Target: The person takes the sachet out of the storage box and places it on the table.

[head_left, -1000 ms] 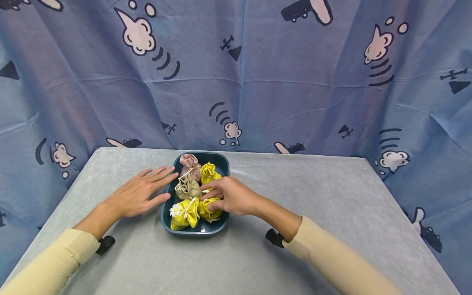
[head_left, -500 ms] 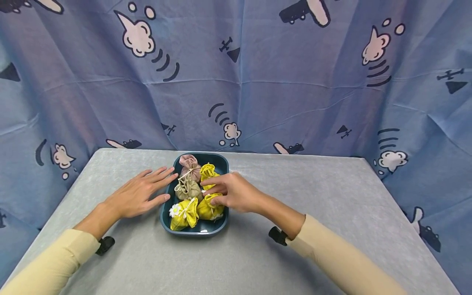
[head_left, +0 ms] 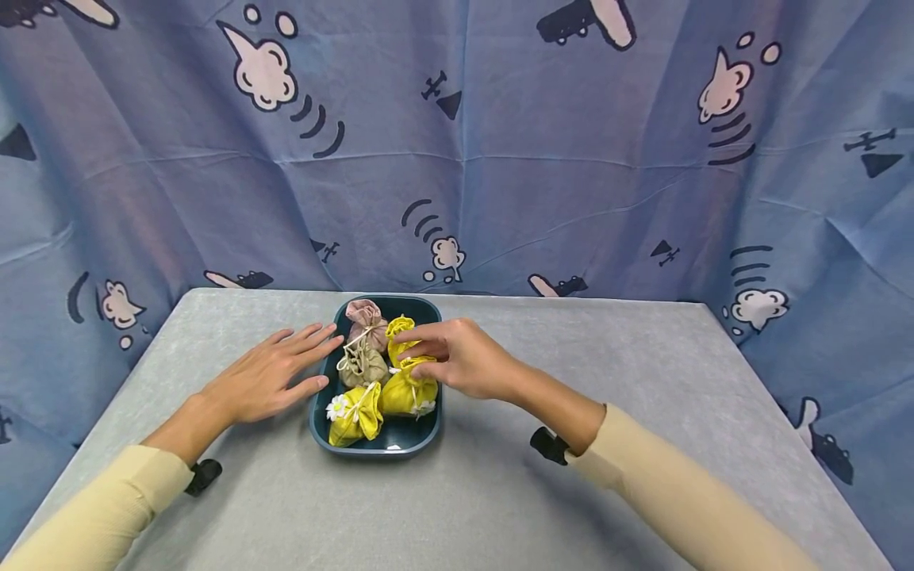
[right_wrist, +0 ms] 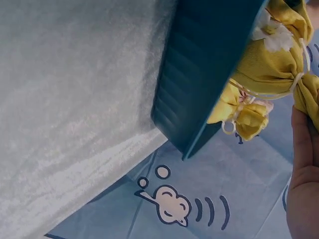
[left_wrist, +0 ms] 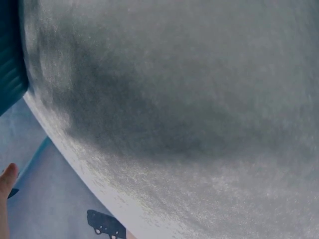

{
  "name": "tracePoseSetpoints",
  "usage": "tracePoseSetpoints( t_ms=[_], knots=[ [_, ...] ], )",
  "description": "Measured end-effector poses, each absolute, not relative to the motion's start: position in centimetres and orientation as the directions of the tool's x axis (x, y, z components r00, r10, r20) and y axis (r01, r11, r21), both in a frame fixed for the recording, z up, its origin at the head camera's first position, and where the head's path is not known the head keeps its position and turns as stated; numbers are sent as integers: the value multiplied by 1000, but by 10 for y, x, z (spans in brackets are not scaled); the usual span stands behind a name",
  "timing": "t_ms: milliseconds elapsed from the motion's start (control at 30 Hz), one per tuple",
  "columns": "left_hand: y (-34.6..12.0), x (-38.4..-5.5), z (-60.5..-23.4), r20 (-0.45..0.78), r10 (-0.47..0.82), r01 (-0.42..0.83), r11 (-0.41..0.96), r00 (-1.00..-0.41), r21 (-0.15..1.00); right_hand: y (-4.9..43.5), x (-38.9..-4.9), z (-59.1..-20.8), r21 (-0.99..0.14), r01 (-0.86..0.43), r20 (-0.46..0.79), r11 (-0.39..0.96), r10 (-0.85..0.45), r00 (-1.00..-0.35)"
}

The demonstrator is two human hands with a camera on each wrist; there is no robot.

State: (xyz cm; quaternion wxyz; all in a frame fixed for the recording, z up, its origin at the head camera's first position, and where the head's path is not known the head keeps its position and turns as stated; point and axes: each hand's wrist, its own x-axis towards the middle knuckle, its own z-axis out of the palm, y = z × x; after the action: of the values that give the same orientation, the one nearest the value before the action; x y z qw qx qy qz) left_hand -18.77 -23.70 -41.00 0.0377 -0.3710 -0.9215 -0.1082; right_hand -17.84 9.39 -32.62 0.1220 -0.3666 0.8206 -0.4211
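My right hand [head_left: 474, 361] pinches the gathered neck of a yellow drawstring pouch [head_left: 407, 394] at the right side of a dark teal tray [head_left: 378, 454]. In the right wrist view this pouch [right_wrist: 266, 67] shows a white flower and pale cord, its body overlapping the tray's rim. My left hand [head_left: 267, 377] lies with fingers spread, fingertips right at the tray's left rim. Also in the tray are a pink pouch [head_left: 366, 319], a khaki pouch [head_left: 362, 366], a second yellow pouch [head_left: 397, 327] partly behind my right fingers, and a yellow pouch with a white flower [head_left: 360, 424] in front.
The tray stands left of centre on a grey table [head_left: 571, 381], towards its far edge. A blue patterned curtain [head_left: 528, 190] hangs behind it. Dark wrist-worn cameras are strapped at both cuffs, one of them the right camera [head_left: 548, 446].
My right hand has moved up and away across the tray, drawing the yellow pouch along and turning it neck-up. My left hand has stayed in place.
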Motion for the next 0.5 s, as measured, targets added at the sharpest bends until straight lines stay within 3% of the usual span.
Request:
tracePoseSetpoints(
  t_ms=[500],
  knots=[
    [-237, -187, -411, 153, 677, 694, 699, -720, 173, 110, -182, -296, -739, -594, 275, 319, -661, -698]
  ],
)
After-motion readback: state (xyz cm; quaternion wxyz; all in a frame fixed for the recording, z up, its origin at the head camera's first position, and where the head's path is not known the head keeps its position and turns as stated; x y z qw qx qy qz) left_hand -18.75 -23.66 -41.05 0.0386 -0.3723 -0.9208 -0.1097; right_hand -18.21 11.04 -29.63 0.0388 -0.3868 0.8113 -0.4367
